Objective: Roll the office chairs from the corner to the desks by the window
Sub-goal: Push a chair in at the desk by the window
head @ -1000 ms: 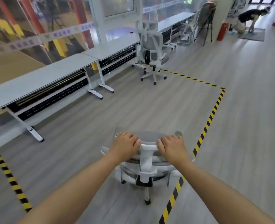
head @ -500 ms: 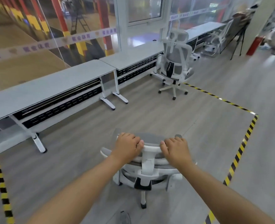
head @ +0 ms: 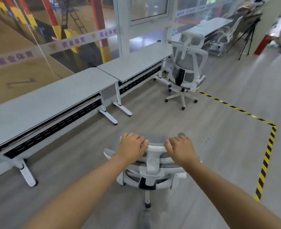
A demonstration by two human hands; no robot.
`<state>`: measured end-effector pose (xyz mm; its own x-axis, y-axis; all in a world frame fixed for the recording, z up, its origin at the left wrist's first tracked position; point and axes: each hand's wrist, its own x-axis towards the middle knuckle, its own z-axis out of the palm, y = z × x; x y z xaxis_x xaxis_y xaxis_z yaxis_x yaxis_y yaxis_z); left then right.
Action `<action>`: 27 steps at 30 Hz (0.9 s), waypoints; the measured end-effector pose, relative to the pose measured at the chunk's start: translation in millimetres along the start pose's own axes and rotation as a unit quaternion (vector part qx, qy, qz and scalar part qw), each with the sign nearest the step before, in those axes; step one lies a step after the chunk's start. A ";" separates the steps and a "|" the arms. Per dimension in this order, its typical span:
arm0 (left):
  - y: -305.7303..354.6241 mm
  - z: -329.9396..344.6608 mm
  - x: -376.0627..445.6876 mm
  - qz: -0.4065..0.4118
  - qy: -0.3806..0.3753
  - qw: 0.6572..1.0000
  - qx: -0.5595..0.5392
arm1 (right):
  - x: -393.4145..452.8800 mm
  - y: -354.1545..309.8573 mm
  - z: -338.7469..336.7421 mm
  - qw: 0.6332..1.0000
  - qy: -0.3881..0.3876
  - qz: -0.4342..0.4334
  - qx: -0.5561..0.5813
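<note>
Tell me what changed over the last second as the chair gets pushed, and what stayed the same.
The pushed chair has rolled forward, well inside the striped floor tape and nearer the desks; the view has swung left, so the parked chair looks larger and closer. Nothing was taken hold of or let go: the left hand and right hand keep the same grip on the headrest.

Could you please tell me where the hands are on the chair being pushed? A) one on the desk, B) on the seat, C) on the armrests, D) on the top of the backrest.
D: the left hand and right hand both grip the top of the chair backrest.
</note>
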<state>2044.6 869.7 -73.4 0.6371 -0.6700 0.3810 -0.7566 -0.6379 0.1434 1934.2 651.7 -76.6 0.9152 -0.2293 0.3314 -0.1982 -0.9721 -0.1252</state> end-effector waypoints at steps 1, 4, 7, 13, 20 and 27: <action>-15.7 5.9 18.2 0.001 -0.004 1.000 -0.002 | 21.4 0.5 8.3 1.000 0.007 -0.002 0.009; -58.7 21.8 70.1 0.002 -0.006 1.000 0.008 | 84.9 -1.9 30.2 0.999 0.024 0.005 0.024; -97.0 33.2 124.8 0.001 -0.017 1.000 0.021 | 148.1 -4.6 47.2 1.000 0.007 0.019 0.020; -171.8 56.8 222.5 0.026 -0.050 0.998 -0.015 | 256.1 -4.1 81.1 0.998 -0.034 0.042 -0.013; -255.9 85.3 317.4 0.080 -0.030 0.996 -0.037 | 354.1 -26.1 113.3 0.994 0.013 0.106 0.025; -341.3 106.2 398.0 0.161 -0.030 0.983 -0.079 | 432.0 -71.0 142.9 0.984 0.070 0.159 -0.047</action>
<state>2572.0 780.5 -67.7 0.3650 -0.8515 0.3763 -0.9308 -0.3256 0.1661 2393.8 628.7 -58.1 0.7462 -0.5199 0.4158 -0.5039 -0.8493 -0.1577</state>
